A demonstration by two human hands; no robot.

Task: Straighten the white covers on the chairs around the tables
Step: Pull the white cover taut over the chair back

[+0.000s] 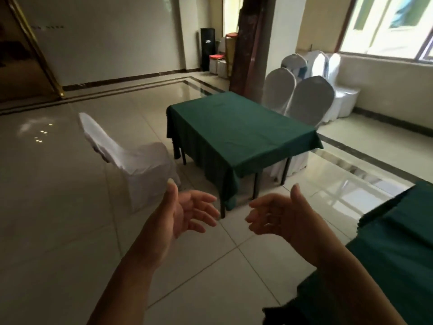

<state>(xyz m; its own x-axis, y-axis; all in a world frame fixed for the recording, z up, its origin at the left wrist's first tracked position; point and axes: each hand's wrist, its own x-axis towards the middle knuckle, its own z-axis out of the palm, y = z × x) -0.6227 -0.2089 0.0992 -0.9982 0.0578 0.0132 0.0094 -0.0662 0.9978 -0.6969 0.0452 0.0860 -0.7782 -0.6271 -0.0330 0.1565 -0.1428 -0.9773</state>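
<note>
A chair in a wrinkled white cover [138,160] stands left of a table draped in green cloth [239,127], turned toward it. Two more white-covered chairs [304,102] stand at the table's far right side. My left hand [185,214] and my right hand [278,216] are raised in front of me over the tiled floor, palms facing each other, fingers apart and holding nothing. Both hands are short of the near chair and touch no cover.
A second green-clothed table [398,242] fills the lower right. Several spare covered chairs [328,66] are stacked under the window. A dark pillar [248,43], a black speaker [207,48] and boxes stand at the back. Glossy tile floor spreads to the left.
</note>
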